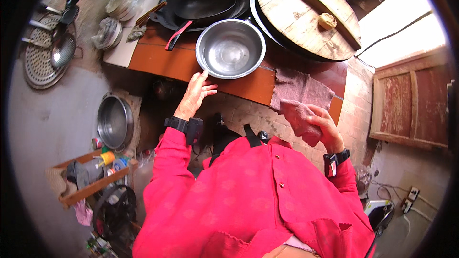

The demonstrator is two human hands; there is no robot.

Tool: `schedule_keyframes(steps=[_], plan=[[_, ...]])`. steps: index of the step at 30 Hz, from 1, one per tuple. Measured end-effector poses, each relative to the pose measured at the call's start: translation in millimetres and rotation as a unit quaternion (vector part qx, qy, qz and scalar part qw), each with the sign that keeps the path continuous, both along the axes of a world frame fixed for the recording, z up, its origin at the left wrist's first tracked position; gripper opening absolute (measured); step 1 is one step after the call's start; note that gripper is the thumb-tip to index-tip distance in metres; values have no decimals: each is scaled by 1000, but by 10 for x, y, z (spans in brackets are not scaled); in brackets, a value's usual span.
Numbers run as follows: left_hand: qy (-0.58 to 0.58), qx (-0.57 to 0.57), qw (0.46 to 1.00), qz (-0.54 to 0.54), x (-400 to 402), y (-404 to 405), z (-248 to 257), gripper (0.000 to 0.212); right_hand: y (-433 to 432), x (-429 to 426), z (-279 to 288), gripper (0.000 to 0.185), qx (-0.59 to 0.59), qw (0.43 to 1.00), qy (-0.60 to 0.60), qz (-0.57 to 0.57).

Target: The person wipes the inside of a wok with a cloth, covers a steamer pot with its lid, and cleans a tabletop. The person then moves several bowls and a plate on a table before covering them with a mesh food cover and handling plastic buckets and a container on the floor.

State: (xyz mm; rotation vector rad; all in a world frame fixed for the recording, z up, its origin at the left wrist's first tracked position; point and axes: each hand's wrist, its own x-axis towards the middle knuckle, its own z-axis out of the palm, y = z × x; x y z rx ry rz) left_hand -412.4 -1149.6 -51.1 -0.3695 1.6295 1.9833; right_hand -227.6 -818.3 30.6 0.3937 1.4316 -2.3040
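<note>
A round stainless steel basin (231, 48) stands at the front edge of the orange-tiled counter (165, 59). My left hand (196, 91) is at the basin's near left rim, fingers spread, one fingertip at or very near the rim; whether it touches is hard to tell. My right hand (324, 125) grips a folded mauve cloth (303, 118) in front of the counter. Another piece of mauve cloth (303, 87) lies flat over the counter's edge just beyond it; whether the two are joined cannot be told. The basin's inside shows only shine and a few small marks.
Behind the basin sits a black wok (200, 3) with a red-and-black handle. A large pot with a wooden lid (287, 10) stands back right. Bagged bowls (123, 3) are at the back left. Ladles and a perforated steamer plate (43, 53) hang on the left wall, above a metal pot (114, 121).
</note>
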Motion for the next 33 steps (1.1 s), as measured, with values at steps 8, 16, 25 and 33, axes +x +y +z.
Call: schedule_keyframes(steps=[8,16,25,33], plan=[[-68,-15,997,-43,-616,139,-373,17,-780,219,37,41,-9,959,-18,-283],[-88,26,993,-69,-670,-93,-220,7,-1127,55,83,43,19,948,-14,-318],[-58,22,995,-79,-191,-1008,-63,5,-1224,-488,200,45,65,979,-31,-191],[-79,5,995,54,455,-1806,264,6,-1293,-981,85,50,35,996,6,-85]])
